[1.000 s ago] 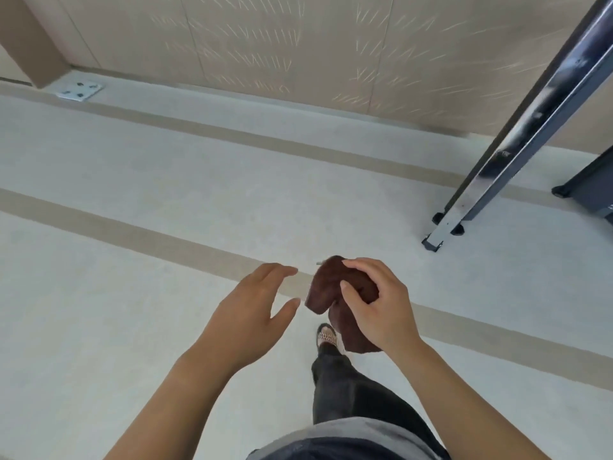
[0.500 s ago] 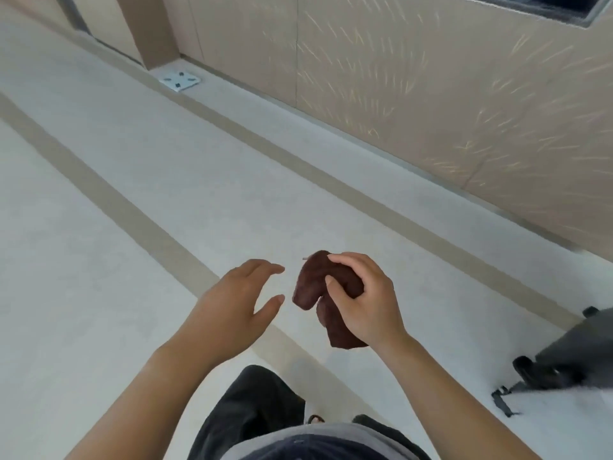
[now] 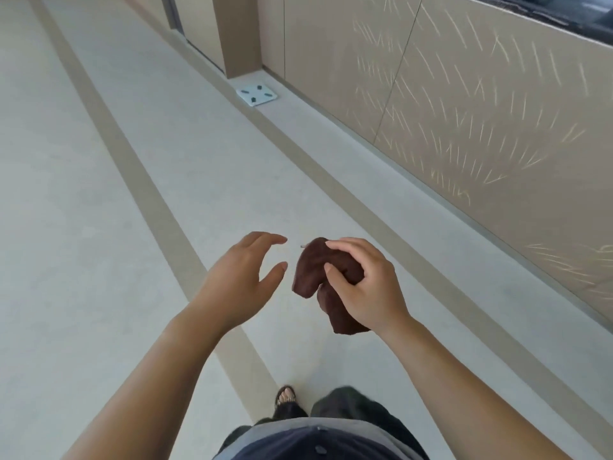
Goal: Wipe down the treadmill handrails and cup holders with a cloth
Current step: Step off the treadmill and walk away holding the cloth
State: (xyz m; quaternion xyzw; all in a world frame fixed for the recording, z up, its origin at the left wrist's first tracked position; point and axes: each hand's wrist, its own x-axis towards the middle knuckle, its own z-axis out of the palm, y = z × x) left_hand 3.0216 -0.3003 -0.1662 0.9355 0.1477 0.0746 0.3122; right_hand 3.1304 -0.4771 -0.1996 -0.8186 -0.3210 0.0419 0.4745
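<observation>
A dark brown cloth (image 3: 310,270) is bunched in my right hand (image 3: 363,287), held in the air at waist height over the floor. Part of the cloth hangs below my palm. My left hand (image 3: 242,280) hovers just left of the cloth with its fingers spread and curved, not touching it. No treadmill, handrail or cup holder shows in the head view.
Pale floor with tan stripes (image 3: 149,194) runs ahead. A beige panelled wall (image 3: 464,111) runs along the right, with a dark window edge (image 3: 564,11) at the top. A white floor socket plate (image 3: 256,93) lies by the wall base. My sandalled foot (image 3: 286,395) shows below.
The view has swung left: the metal frame and dark machine base on the right have left the picture. Both hands keep the same pose, cloth still in my right hand.
</observation>
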